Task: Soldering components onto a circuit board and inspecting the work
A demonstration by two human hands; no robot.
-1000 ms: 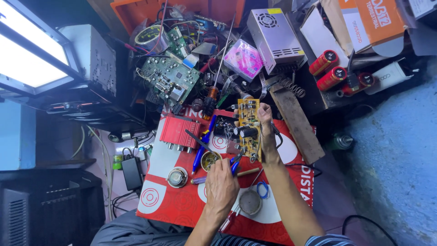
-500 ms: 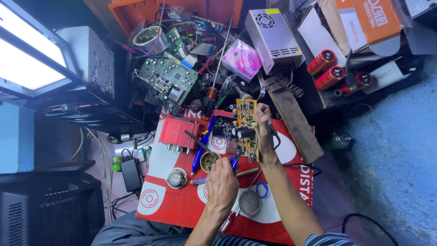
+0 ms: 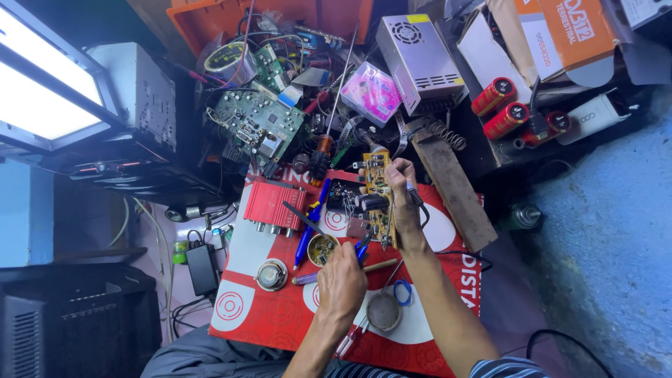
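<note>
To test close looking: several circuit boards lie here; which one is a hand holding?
The yellow circuit board, held upright on the red mat by the right hand. The green circuit boards lie untouched in the clutter behind.

Left hand (image 3: pixel 341 281) fisted, grip closed, knuckles up; right hand (image 3: pixel 401 199) extended forward, fingers curled.

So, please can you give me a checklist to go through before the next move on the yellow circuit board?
1. Yellow circuit board held firmly: ok, the right hand grips its edge above the red mat.
2. Left hand has its tool: ok, it holds a blue-handled tool beside the board's lower end.
3. Tool tip on the right spot: cannot tell, too small.
4. Small round tin within reach: ok, just above the left hand.
5. Space around the board: not ok, the red box, pens and parts crowd it.
</note>
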